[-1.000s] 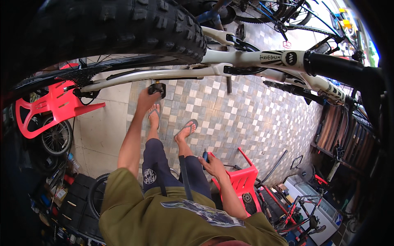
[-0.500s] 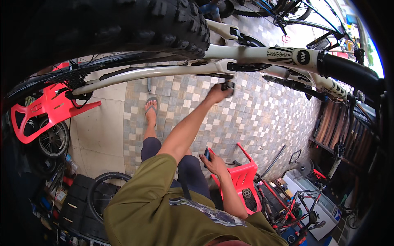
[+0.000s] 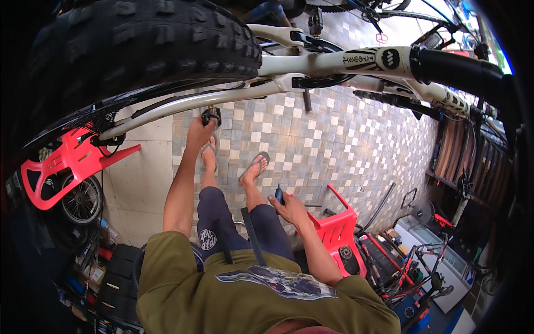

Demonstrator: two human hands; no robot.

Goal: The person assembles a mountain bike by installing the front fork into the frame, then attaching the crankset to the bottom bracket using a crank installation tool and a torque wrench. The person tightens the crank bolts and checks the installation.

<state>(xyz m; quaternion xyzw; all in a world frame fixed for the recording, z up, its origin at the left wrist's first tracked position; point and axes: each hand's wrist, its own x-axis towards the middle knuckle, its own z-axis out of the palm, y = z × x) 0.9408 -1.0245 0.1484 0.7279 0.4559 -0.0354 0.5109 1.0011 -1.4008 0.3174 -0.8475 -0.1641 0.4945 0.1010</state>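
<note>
A red plastic chair (image 3: pixel 61 167) is lying tipped at the left edge of the floor, beside a small wheel (image 3: pixel 82 199). Above it, a big knobby tire (image 3: pixel 139 50) is filling the upper left of the view, and a white bicycle frame (image 3: pixel 311 64) is stretching from it toward the right.

The left hand (image 3: pixel 199 131) is reaching up to a black pedal (image 3: pixel 211 116) that is hanging just under the lower frame tube. The fingers are closing around the pedal from below and are holding it. Under this hand, the person's two feet in sandals are standing on the tiled floor (image 3: pixel 345 139), near its middle.

The right hand (image 3: pixel 289 209) is resting low, near the right knee. Its fingers are curling around a small dark tool (image 3: pixel 278 195) with a blue part, and the tool's tip is pointing up. Just beside this hand, another red chair (image 3: pixel 339 228) is standing on the floor. At the right edge, bicycle parts and racks are crowding together.
</note>
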